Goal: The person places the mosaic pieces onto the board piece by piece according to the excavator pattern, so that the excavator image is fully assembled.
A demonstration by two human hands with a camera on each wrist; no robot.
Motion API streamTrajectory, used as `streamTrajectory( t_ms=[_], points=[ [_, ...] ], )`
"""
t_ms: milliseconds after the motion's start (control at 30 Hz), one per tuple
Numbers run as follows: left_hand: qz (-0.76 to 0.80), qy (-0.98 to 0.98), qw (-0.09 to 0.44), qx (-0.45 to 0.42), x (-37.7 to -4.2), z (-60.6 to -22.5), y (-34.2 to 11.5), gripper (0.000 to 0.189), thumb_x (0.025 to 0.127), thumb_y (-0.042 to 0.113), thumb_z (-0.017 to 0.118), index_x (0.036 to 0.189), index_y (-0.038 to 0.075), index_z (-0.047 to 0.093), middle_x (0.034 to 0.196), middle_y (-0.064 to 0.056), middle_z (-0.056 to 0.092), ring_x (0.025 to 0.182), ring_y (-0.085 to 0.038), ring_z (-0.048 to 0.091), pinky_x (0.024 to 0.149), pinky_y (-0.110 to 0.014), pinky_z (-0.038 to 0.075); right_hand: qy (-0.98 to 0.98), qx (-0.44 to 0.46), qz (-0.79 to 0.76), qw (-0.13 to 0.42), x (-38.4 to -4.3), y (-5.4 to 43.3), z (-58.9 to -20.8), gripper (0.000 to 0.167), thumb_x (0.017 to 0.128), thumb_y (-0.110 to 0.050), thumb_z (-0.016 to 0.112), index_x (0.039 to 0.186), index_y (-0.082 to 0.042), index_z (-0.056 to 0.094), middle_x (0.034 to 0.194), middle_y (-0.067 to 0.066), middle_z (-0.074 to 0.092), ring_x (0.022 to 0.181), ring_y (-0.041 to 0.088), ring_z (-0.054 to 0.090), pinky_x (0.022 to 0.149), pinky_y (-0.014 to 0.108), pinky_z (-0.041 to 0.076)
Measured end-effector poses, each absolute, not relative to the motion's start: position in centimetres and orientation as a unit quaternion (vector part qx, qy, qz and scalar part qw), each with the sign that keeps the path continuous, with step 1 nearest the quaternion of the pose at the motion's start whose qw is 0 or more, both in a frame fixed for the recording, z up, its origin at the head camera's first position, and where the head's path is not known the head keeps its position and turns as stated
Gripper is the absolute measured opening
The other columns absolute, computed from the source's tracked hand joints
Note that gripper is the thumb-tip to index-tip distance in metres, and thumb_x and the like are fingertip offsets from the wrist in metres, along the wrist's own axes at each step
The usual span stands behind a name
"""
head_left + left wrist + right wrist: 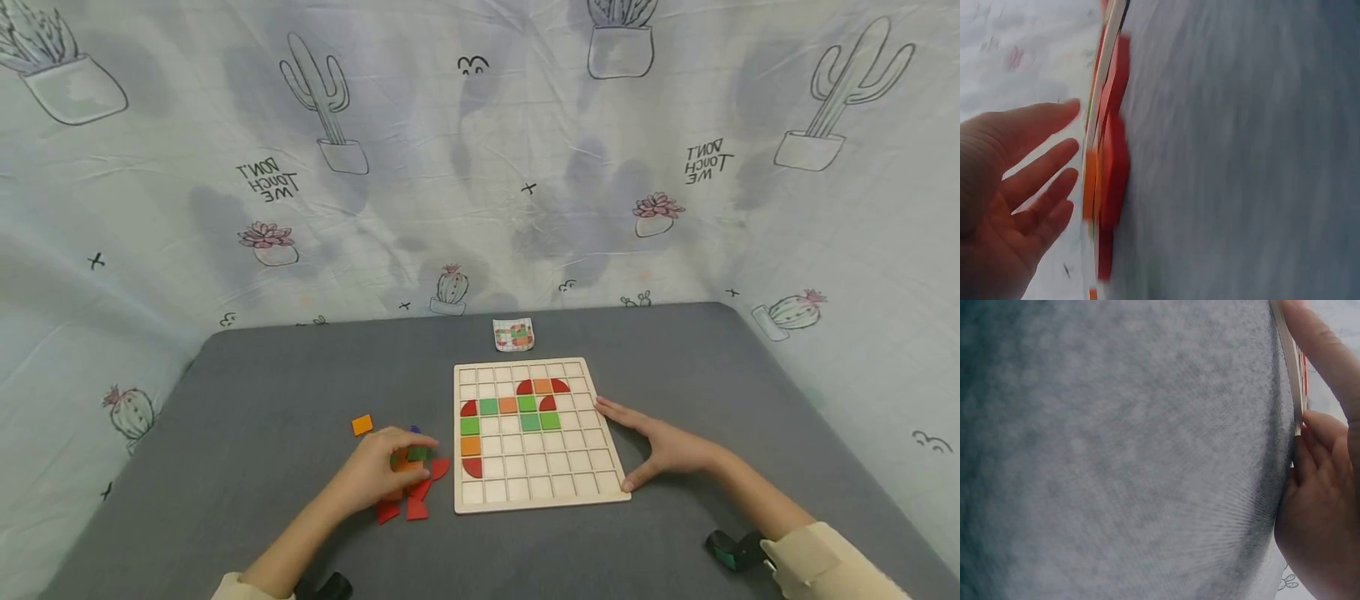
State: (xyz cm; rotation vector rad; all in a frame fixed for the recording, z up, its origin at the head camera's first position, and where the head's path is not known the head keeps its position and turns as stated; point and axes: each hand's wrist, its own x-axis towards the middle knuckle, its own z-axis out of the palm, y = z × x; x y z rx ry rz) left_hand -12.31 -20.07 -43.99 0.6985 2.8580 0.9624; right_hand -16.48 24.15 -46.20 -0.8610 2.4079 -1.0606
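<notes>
A wooden grid board (517,490) lies on the grey table. Red quarter-circles and green and orange squares fill some of its cells. My right hand (678,446) touches the board's right side, the thumb at the near corner and the fingertips farther up the edge. Left of the board my left hand (375,468) hovers over a pile of loose red pieces (417,508), with orange and green squares (417,453) showing between thumb and fingers. In the left wrist view, its fingers are parted beside an orange piece (1089,184) and hold nothing.
A small picture card (513,335) with a coloured pattern lies behind the board. One orange square (362,425) sits apart from the pile, toward the back left. A cactus-print cloth (480,167) hangs behind the table.
</notes>
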Motion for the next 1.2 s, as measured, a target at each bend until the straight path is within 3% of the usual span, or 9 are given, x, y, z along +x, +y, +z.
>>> streamTrajectory(
  t_ms=[200, 333, 500, 867, 1033, 1200],
  points=[
    [0.282, 0.925, 0.034, 0.252, -12.5, -44.0, -18.3, 0.031, 0.074, 0.019, 0.077, 0.105, 0.020, 0.071, 0.096, 0.011, 0.067, 0.088, -0.008, 0.055, 0.072, -0.024, 0.048, 0.857, -0.301, -0.373, 0.186, -16.4, 24.1, -46.0, 0.112, 0.062, -0.039, 0.082, 0.149, -0.013, 0.018, 0.154, 0.010, 0.012, 0.138, 0.032, 0.012, 0.102, 0.014, 0.018],
    [0.265, 0.929, 0.027, 0.255, -12.9, -44.1, -17.8, 0.033, 0.074, 0.019, 0.077, 0.106, 0.017, 0.070, 0.098, 0.007, 0.069, 0.086, -0.009, 0.057, 0.074, -0.027, 0.048, 0.858, -0.302, -0.375, 0.181, -16.4, 24.0, -46.1, 0.112, 0.062, -0.039, 0.083, 0.149, -0.012, 0.019, 0.154, 0.010, 0.013, 0.138, 0.034, 0.012, 0.101, 0.013, 0.017],
    [0.262, 0.928, 0.030, 0.262, -12.9, -44.4, -17.3, 0.036, 0.074, 0.019, 0.078, 0.108, 0.016, 0.069, 0.104, 0.003, 0.069, 0.095, -0.013, 0.062, 0.079, -0.030, 0.051, 0.856, -0.305, -0.377, 0.179, -16.4, 23.9, -46.2, 0.112, 0.061, -0.039, 0.083, 0.148, -0.011, 0.019, 0.154, 0.012, 0.013, 0.137, 0.038, 0.012, 0.101, 0.013, 0.016],
    [0.312, 0.925, -0.034, 0.215, -12.5, -44.1, -15.1, 0.034, 0.071, 0.013, 0.079, 0.103, 0.012, 0.071, 0.095, 0.001, 0.070, 0.085, -0.011, 0.065, 0.073, -0.029, 0.052, 0.858, -0.308, -0.373, 0.174, -16.5, 24.2, -46.5, 0.111, 0.062, -0.040, 0.082, 0.148, -0.012, 0.019, 0.154, 0.011, 0.013, 0.138, 0.028, 0.013, 0.102, 0.015, 0.019],
    [0.344, 0.908, -0.004, 0.240, -12.0, -43.8, -12.3, 0.032, 0.073, 0.015, 0.078, 0.103, 0.010, 0.071, 0.097, 0.000, 0.070, 0.084, -0.011, 0.064, 0.071, -0.026, 0.053, 0.858, -0.308, -0.372, 0.174, -16.4, 24.2, -46.6, 0.111, 0.062, -0.041, 0.082, 0.149, -0.013, 0.019, 0.154, 0.010, 0.013, 0.138, 0.026, 0.013, 0.102, 0.014, 0.018],
    [0.289, 0.922, 0.001, 0.257, -12.1, -44.3, -10.3, 0.027, 0.075, 0.017, 0.076, 0.102, 0.014, 0.071, 0.088, 0.004, 0.068, 0.073, -0.005, 0.057, 0.064, -0.019, 0.047, 0.857, -0.307, -0.374, 0.177, -16.4, 24.2, -46.6, 0.110, 0.062, -0.041, 0.082, 0.149, -0.013, 0.019, 0.154, 0.009, 0.013, 0.138, 0.029, 0.012, 0.101, 0.013, 0.018]
  ],
)
